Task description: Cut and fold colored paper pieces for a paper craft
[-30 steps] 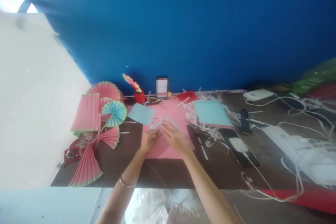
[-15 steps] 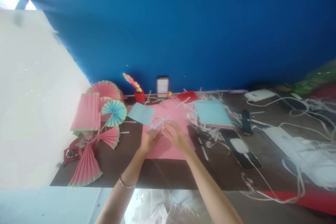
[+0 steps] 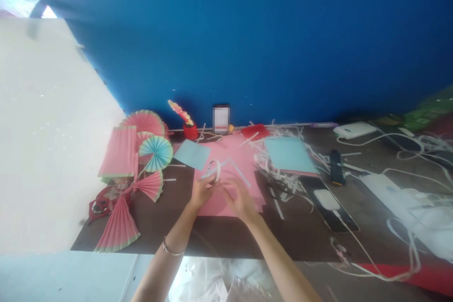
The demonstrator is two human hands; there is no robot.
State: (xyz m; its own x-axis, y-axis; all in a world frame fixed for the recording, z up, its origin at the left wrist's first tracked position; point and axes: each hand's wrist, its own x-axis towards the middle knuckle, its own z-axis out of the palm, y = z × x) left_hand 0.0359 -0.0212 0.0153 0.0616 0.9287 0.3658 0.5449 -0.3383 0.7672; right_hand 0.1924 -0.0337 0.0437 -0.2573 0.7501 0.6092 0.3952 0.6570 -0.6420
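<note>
My left hand [image 3: 204,192] is closed on the lower edge of a pale ring that looks like a roll of tape [image 3: 217,170], which stands upright in its grip. Close beside it is my right hand [image 3: 240,198], its fingers curved and apart, with the fingertips near the bottom of the roll. Whether they touch a tape end is too blurred to tell. Beneath both hands lie large pink paper sheets [image 3: 226,205]. A thin pale strip [image 3: 239,172] lies on the pink paper beyond my right hand, and a light blue sheet [image 3: 192,153] overlaps its left side.
Pink folded paper fans [image 3: 116,224] and a blue fan [image 3: 155,153] lie left. A red pot [image 3: 190,130] stands at the back. To the right are white paper strips [image 3: 264,163], a light blue stack [image 3: 292,155], a phone [image 3: 331,205] and tangled white cables [image 3: 406,231].
My right hand has drawn slightly down and away from the tape roll, and its fingers have spread. The roll is turned more upright in my left hand. The strip on the pink paper shows more clearly.
</note>
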